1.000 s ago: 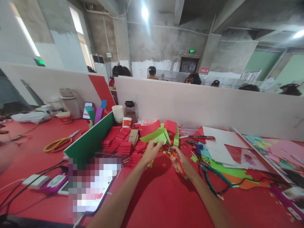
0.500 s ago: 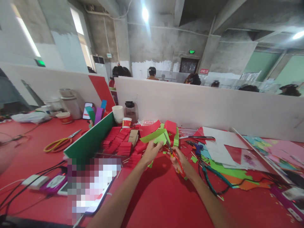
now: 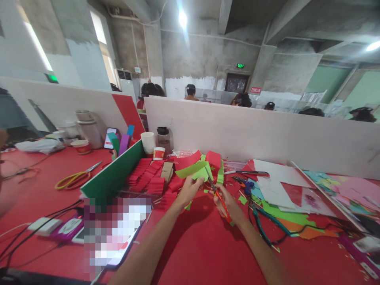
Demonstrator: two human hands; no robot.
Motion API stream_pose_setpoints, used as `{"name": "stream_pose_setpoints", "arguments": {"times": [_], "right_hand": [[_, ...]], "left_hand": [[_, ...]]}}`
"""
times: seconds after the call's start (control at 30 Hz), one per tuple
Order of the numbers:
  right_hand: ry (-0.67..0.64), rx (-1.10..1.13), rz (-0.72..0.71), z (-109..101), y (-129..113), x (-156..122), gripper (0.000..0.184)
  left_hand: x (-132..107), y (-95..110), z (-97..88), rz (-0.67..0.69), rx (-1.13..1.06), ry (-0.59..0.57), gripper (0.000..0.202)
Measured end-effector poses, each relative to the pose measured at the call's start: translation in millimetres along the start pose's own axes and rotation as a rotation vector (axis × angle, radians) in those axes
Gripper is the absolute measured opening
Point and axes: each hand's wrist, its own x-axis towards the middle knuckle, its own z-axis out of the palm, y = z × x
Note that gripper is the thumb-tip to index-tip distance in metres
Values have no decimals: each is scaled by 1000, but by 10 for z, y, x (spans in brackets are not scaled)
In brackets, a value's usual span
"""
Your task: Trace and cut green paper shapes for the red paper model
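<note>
My left hand (image 3: pixel 191 189) is closed on a sheet of light green paper (image 3: pixel 190 170), pinching its lower edge between thumb and fingers. In my right hand (image 3: pixel 227 204) are red-handled scissors (image 3: pixel 222 202), fingers wrapped in the handles. Their blades point up and to the left, at the right edge of the green paper. Folded red paper pieces (image 3: pixel 150 182) lie to the left of my hands. Small green scraps (image 3: pixel 242 200) are scattered to the right. Whether the blades are fully closed is hard to make out.
A green divider (image 3: pixel 115 170) stands at left, with a phone (image 3: pixel 130 233) before it. Yellow-handled scissors (image 3: pixel 74 180) lie beyond. To the right are a blue glue gun (image 3: pixel 247 186), teal-handled pliers (image 3: pixel 274 221) and white paper sheets (image 3: pixel 273 192). Cups (image 3: pixel 147 140) stand behind.
The view has shifted very slightly. Both hands, the green paper and the scissors stay nearly in place. At the far left, another person's blurred hand has moved toward the edge of the view.
</note>
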Motion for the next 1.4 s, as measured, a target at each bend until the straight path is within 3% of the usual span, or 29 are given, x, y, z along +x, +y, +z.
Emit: {"name": "stream_pose_setpoints", "arguments": {"times": [0.6,1.03,1.4], "right_hand": [[-62,9,46,-93,-67,0,32],[-117,124,114,-56,-10,16,40],[-146,141,41,-19,-28,10,53]], "left_hand": [[-35,75,-3,-81,-33,57,29],[-27,76,-22,-30,-6,84,31],[-2,-11,-17,-36,30,117,35]]}}
